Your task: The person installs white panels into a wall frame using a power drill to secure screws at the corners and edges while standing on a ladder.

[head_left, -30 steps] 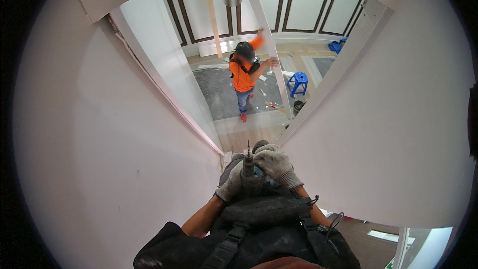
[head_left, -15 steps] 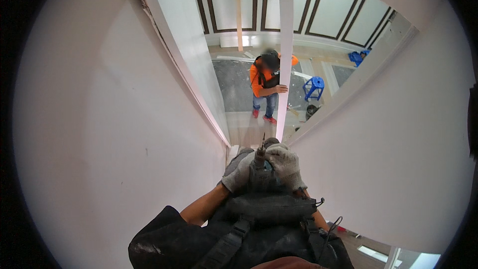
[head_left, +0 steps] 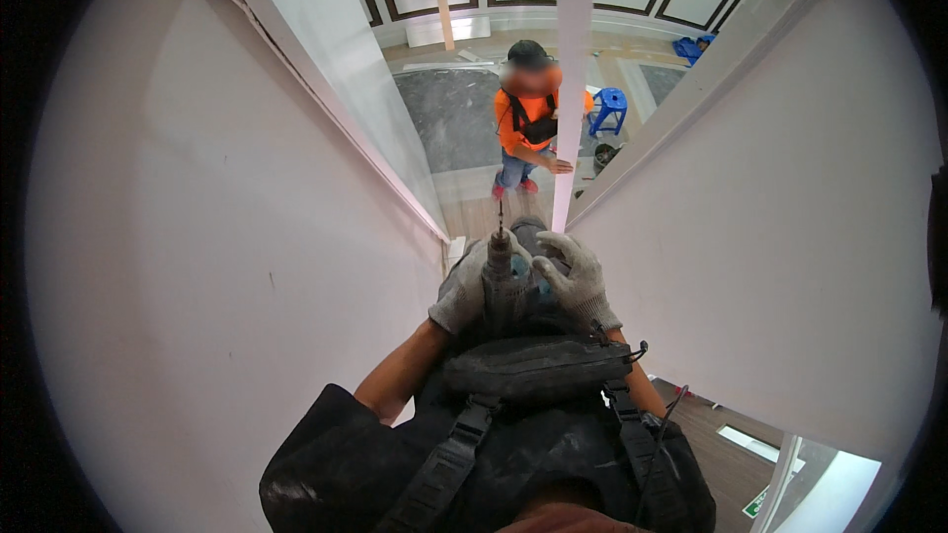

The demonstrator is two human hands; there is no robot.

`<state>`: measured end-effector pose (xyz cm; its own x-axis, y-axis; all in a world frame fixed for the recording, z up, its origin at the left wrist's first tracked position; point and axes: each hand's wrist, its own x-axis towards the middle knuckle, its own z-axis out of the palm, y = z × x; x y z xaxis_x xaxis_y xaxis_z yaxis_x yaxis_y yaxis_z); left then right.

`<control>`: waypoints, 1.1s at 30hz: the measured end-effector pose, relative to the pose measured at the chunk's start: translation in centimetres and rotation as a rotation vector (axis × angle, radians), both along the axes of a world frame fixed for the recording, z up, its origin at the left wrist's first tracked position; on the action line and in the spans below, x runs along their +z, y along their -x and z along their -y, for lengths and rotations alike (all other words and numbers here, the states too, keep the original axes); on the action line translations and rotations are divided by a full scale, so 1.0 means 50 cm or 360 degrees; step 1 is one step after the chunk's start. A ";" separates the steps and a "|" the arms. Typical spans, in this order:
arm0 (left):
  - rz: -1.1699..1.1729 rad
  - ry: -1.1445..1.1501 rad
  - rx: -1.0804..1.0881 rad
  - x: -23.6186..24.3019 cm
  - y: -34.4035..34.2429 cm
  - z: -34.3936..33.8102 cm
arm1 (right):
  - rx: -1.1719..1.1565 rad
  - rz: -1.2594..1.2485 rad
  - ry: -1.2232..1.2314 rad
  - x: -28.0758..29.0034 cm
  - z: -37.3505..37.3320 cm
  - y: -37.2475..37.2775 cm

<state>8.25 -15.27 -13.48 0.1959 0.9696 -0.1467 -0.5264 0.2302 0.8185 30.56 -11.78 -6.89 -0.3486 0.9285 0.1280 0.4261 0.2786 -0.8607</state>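
A power drill [head_left: 504, 281] with a long thin bit points up and away from my chest. My left hand [head_left: 461, 288], in a grey knit glove, is wrapped around its left side. My right hand [head_left: 577, 278], gloved alike, is just right of the drill with thumb and fingers apart and nothing between them. Beyond it, the lower end of a long, pale, narrow board [head_left: 571, 89] comes down close to my fingertips. A co-worker in an orange top [head_left: 509, 128] stands below, one hand on that board.
Pale wall panels [head_left: 197, 266] close in on both sides of me. A door frame edge [head_left: 336, 104] runs along the left. Past the opening are a blue stool [head_left: 608, 111], a dark bucket [head_left: 604, 155] and loose strips [head_left: 449, 66] on the floor.
My right hand has come away from the drill and its fingers have spread. The co-worker's head has tilted up. The whole view has shifted, so hands and drill appear higher.
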 end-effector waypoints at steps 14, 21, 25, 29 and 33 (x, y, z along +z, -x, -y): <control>0.0324 -0.0467 0.0083 0.261 0.034 -0.294 | -0.0225 0.0277 -0.1271 0.015 -0.134 0.102; -0.0343 -0.0706 0.0174 0.357 0.022 -0.277 | -0.0420 -0.0103 -0.1553 0.043 -0.190 0.149; 0.0018 -0.0747 0.0136 0.411 0.012 -0.261 | -0.0485 -0.0138 -0.1602 0.052 -0.205 0.153; -0.0422 -0.1020 0.0255 0.464 -0.014 -0.264 | -0.0647 -0.0228 -0.1578 0.044 -0.215 0.135; -0.1200 -0.1505 0.0533 0.537 -0.031 -0.291 | -0.0693 -0.0679 -0.0905 0.019 -0.234 0.133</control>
<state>9.78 -0.70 13.37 0.0900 0.7423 0.6639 0.2249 -0.6646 0.7126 23.91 -0.07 -5.94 0.2114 0.7227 0.6580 0.2654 0.6055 -0.7503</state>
